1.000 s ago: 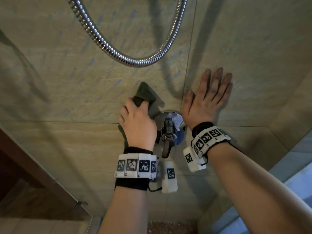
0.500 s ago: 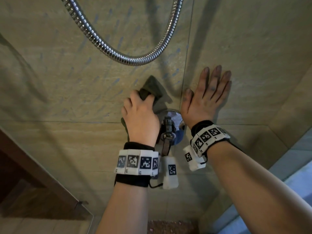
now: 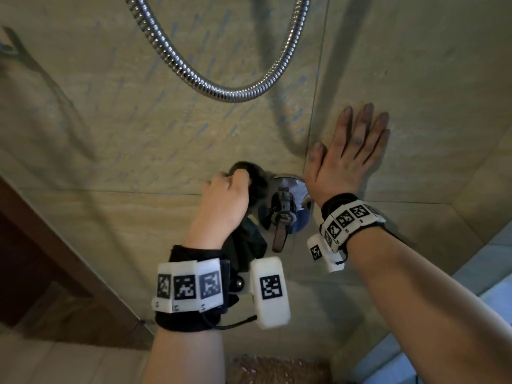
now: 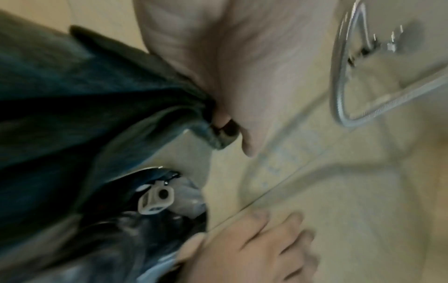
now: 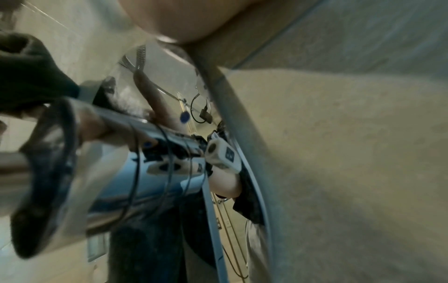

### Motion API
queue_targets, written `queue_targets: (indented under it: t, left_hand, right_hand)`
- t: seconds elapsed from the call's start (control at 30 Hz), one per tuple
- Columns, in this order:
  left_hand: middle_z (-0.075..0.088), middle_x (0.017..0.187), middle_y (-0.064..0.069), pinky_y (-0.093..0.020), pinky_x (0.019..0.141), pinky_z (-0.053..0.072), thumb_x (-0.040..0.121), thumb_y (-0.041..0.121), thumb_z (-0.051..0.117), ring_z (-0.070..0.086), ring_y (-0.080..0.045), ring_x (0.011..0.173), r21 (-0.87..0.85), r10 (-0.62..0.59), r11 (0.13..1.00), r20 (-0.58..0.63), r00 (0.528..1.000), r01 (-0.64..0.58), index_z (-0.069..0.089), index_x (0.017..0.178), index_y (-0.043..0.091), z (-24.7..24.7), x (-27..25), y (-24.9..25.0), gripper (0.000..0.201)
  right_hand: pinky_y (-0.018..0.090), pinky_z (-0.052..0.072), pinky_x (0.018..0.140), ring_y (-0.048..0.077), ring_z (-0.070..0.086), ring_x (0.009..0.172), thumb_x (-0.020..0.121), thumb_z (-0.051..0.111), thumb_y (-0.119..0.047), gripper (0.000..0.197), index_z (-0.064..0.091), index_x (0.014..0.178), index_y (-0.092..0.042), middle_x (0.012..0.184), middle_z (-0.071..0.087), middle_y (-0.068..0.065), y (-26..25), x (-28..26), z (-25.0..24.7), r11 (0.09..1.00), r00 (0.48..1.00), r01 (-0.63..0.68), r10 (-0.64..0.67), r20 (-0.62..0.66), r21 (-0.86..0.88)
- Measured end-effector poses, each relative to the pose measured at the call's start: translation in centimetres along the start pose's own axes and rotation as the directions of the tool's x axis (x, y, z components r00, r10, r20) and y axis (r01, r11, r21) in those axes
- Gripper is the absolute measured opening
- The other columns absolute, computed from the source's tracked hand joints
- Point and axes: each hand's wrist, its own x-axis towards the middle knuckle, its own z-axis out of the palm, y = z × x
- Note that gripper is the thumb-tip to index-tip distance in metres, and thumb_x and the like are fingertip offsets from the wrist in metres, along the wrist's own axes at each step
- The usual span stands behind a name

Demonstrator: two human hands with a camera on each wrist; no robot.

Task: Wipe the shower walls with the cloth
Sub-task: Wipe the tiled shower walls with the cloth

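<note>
1. While your left hand [image 3: 224, 200] grips the dark cloth [image 3: 250, 239] bunched against the wall [image 3: 116, 128], it sits just left of the tap [image 3: 284, 214].
2. Your right hand [image 3: 343, 159] lies flat on the wall, fingers straight, just right of the tap.
3. Above both hangs the hose [image 3: 227, 92].

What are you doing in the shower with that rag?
I'm wiping the shower wall. My left hand grips a dark cloth bunched against the tiles, right beside the shiny tap handle. My right hand rests flat on the wall with fingers straight, holding nothing. The metal shower hose hangs in a loop above both hands.
</note>
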Motion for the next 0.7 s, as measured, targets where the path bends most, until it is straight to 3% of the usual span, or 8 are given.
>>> queue_targets:
  t: [0.07,0.13,0.23,0.3,0.4,0.53,0.6,0.7]
  left_hand:
    - [0.053,0.087,-0.016,-0.035,0.072,0.039,0.098,0.027,0.042,0.051,-0.026,0.082,0.047,0.003,0.999,0.095,0.995,-0.008,0.059,0.089,-0.001,-1.0,-0.6,-0.5,0.034]
    - [0.059,0.079,-0.019,-0.030,0.062,0.036,0.097,0.022,0.047,0.054,-0.024,0.074,0.089,0.038,0.995,0.168,0.985,-0.053,0.065,0.087,-0.001,-1.6,-1.2,-1.2,0.030]
    - [0.067,0.097,-0.007,-0.031,0.077,0.047,0.096,0.014,0.050,0.060,-0.020,0.089,0.091,0.055,0.993,0.246,0.968,-0.080,0.061,0.100,0.016,-1.7,-1.8,-1.8,0.012]
    - [0.061,0.090,0.000,-0.032,0.075,0.047,0.093,0.012,0.055,0.058,-0.018,0.085,0.025,0.051,0.998,0.213,0.976,-0.057,0.050,0.091,0.025,-1.7,-2.1,-2.0,0.014]
    - [0.055,0.079,-0.003,-0.029,0.061,0.043,0.084,0.006,0.065,0.054,-0.017,0.069,-0.141,0.097,0.986,0.024,0.995,-0.092,0.039,0.081,0.025,-1.7,-2.3,-2.0,0.033]
    - [0.062,0.091,-0.002,-0.025,0.059,0.049,0.083,0.011,0.070,0.062,-0.012,0.075,-0.347,-0.010,0.938,0.005,1.000,0.012,0.047,0.107,0.033,-1.9,-2.4,-1.9,0.040]
    - [0.064,0.088,-0.003,-0.028,0.062,0.045,0.088,0.028,0.066,0.062,-0.018,0.078,-0.187,-0.056,0.980,0.051,0.997,0.065,0.058,0.102,0.019,-1.9,-2.3,-2.1,0.019]
    - [0.058,0.067,-0.007,-0.030,0.060,0.038,0.095,0.035,0.054,0.056,-0.022,0.064,0.029,-0.096,0.995,0.113,0.989,0.093,0.058,0.073,0.011,-1.6,-2.2,-2.9,0.033]
  right_hand:
    - [0.058,0.018,0.113,0.053,0.026,0.134,0.100,0.029,-0.036,0.059,0.018,0.145,0.001,0.146,0.030,0.033,0.0,0.1,-0.1,1.000,1.000,-0.003,0.003,0.001,0.005]
    - [0.058,0.017,0.113,0.053,0.027,0.134,0.100,0.029,-0.036,0.059,0.019,0.144,0.001,0.145,0.031,0.034,-0.1,0.1,-0.1,1.000,1.000,-0.004,0.004,-0.001,0.018]
    - [0.058,0.018,0.112,0.054,0.028,0.133,0.100,0.031,-0.036,0.059,0.019,0.144,0.001,0.145,0.031,0.034,-0.1,0.1,-0.2,1.000,1.000,0.004,-0.004,0.000,0.007]
    - [0.058,0.017,0.112,0.054,0.027,0.134,0.100,0.030,-0.036,0.059,0.017,0.145,0.001,0.146,0.030,0.034,-0.1,0.1,-0.2,1.000,1.000,0.002,-0.002,0.018,0.002]
    - [0.058,0.015,0.113,0.054,0.025,0.135,0.100,0.028,-0.037,0.060,0.014,0.146,0.001,0.147,0.027,0.034,-0.1,0.0,-0.4,1.000,0.999,-0.008,0.007,0.045,0.013]
    - [0.059,0.017,0.112,0.054,0.025,0.135,0.100,0.028,-0.037,0.061,0.016,0.146,0.002,0.147,0.027,0.034,-0.1,0.0,-0.3,1.000,0.999,-0.008,0.008,0.051,0.013]
    - [0.061,0.018,0.112,0.055,0.024,0.135,0.100,0.028,-0.036,0.061,0.016,0.146,0.002,0.147,0.026,0.035,-0.1,0.0,-0.3,1.000,0.998,-0.014,0.013,0.059,0.021]
    - [0.061,0.019,0.112,0.055,0.024,0.135,0.100,0.029,-0.037,0.061,0.018,0.146,0.003,0.147,0.027,0.035,-0.1,0.0,-0.3,0.999,0.998,-0.017,0.015,0.058,0.030]
